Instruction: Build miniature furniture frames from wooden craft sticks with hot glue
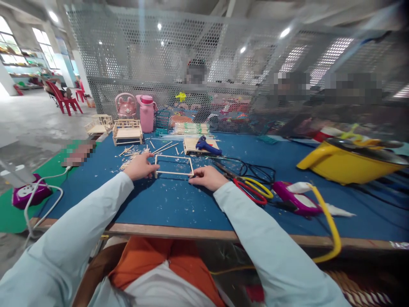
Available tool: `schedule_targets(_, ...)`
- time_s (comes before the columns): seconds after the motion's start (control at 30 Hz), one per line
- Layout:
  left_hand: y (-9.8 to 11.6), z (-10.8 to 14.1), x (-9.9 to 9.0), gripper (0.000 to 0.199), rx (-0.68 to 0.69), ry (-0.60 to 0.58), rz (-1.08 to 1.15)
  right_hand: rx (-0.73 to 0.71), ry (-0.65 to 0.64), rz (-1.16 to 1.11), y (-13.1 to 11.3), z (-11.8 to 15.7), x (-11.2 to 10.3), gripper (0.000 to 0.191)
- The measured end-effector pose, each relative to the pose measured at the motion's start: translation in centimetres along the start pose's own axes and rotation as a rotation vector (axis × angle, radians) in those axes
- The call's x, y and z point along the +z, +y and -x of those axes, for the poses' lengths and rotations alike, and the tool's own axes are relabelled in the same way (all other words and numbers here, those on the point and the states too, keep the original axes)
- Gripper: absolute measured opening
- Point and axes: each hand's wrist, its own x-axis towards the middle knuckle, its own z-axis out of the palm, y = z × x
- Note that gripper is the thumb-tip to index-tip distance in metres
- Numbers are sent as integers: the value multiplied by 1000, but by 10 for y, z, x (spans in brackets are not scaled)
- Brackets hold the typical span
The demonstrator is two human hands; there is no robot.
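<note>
A small rectangular frame of thin wooden sticks (174, 173) is between my hands, over the blue tabletop. My left hand (139, 166) pinches its left end, with fingertips at the upright stick there. At the lower right corner, the fingers of my right hand (209, 177) close on the frame. Loose sticks (162, 147) and pale shavings lie just beyond my left hand. Behind the frame, a blue glue gun (207, 146) rests on a flat wooden piece (189, 146). Scissors with red and yellow handles (252, 191) lie right of my right hand.
Miniature wooden furniture (128, 132) and a pink bottle (147, 115) stand at the back left. A perforated metal screen (172, 55) rises behind the table. To the right are a yellow pan (348, 164), a purple power strip (295, 200) and black cables.
</note>
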Motion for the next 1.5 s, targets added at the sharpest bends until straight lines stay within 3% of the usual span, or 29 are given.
schedule_targets(0.4,4,1,2,59,-6,-24,80,-2,-23,84,-5,0,-4,22)
schedule_targets(0.7,6,4,2,58,-14,-26,41,36,-40,22,-7,1,-5,18)
schedule_targets(0.87,8,4,-7,49,-13,74,-25,103,-50,-87,-4,5,-18,34)
schedule_targets(1.0,9,5,-18,32,17,121,-90,137,22,-145,-5,8,-25,19)
schedule_targets(1.27,5,5,-10,29,-72,-125,-54,200,-158,-326,-9,5,-9,27)
schedule_targets(1.5,0,1,-2,36,-116,-170,-26,243,-218,-392,-8,1,-6,25)
